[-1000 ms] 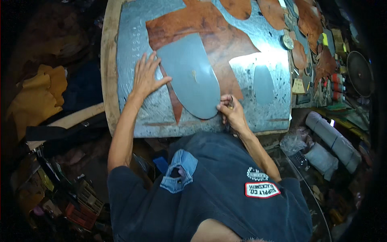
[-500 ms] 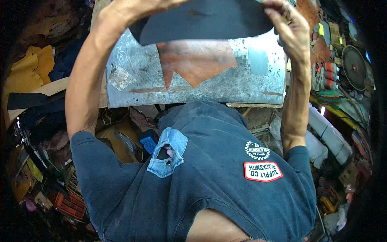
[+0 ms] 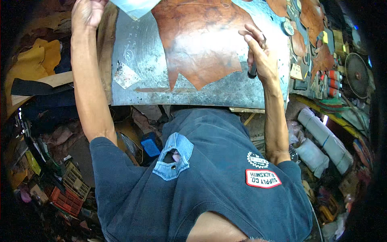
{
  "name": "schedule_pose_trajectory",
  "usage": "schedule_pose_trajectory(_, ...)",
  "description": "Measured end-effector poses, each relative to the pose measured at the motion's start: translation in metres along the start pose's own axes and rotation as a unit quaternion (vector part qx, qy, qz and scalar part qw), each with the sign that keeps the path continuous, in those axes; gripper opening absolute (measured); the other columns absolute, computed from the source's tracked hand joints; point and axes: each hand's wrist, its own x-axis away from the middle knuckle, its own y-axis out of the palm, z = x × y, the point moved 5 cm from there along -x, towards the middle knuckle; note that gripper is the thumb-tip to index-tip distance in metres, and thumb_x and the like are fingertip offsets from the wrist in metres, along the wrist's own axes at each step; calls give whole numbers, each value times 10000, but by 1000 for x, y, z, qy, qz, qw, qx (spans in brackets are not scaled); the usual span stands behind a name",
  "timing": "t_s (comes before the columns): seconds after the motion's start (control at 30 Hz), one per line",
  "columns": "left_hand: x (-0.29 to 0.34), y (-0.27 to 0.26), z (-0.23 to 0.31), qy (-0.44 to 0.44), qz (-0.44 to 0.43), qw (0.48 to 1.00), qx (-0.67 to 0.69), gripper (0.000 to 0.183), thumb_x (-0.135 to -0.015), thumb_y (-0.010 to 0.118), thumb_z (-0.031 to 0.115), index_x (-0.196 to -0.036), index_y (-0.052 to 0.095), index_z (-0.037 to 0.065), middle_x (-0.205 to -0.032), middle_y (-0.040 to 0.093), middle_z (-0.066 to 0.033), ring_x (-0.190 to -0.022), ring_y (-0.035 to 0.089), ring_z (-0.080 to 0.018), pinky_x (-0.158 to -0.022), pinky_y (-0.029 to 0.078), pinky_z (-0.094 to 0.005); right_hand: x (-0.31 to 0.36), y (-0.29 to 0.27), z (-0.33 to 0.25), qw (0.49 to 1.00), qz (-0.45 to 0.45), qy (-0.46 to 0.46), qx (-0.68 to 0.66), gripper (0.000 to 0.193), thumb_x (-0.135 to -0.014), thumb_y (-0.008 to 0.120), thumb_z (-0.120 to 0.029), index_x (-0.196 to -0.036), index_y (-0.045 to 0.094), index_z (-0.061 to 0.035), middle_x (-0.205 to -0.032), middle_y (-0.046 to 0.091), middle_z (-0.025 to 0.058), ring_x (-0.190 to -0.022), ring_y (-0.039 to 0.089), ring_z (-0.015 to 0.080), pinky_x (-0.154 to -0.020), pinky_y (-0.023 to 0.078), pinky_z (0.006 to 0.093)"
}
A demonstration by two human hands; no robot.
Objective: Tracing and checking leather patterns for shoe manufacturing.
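Note:
A large brown leather piece (image 3: 205, 44) with a notched near edge lies on the scratched metal tabletop (image 3: 141, 64). Over its right side, my right hand (image 3: 263, 58) has its fingers partly spread and its palm closed round a slim dark-handled tool (image 3: 252, 71); the tool's kind is unclear. My left hand (image 3: 88, 15) is up at the far left, its fingertips cut off by the picture's top edge. Beside those fingers is a pale, shiny sheet (image 3: 136, 7), its corner pointing down over the table. Whether the left fingers grip it is hidden.
A round dial-like object (image 3: 288, 28) sits at the table's right edge, near leather scraps (image 3: 322, 56). Red-capped containers (image 3: 334, 83) and a round fan-like disc (image 3: 356, 75) stand farther right. Crates (image 3: 67, 201) lie low at left; wrapped rolls (image 3: 322, 129) lie at right.
The dark sheet held up between both hands no longer spans the view. My left hand has moved left and away, my right hand down and inward. More of the brown leather shows.

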Motion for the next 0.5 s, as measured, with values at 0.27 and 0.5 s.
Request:
schedule_pose_trajectory(0.27, 59, -65, 52, 12, 150, 989, 0, 423, -911, 588, -2, -1308, 442, 9, -1318, 506, -138, -1230, 480, -258, -1084, 374, -404, 29, -33, 30, 994, 22, 102, -38, 398, -955, 585, -195, -1282, 552, 30, -926, 679, 73, -486, 450, 45, -428, 397, 200)
schedule_pose_trajectory(0.5, 118, -86, 64, 16, 216, 974, -64, 433, -928, 579, 40, -1337, 439, 11, -1277, 552, -108, -1179, 528, -202, -1053, 424, -350, 77, -51, 82, 974, 22, 222, -34, 380, -968, 562, -185, -1280, 545, 30, -859, 665, 71, -456, 451, 50, -402, 405, 211)
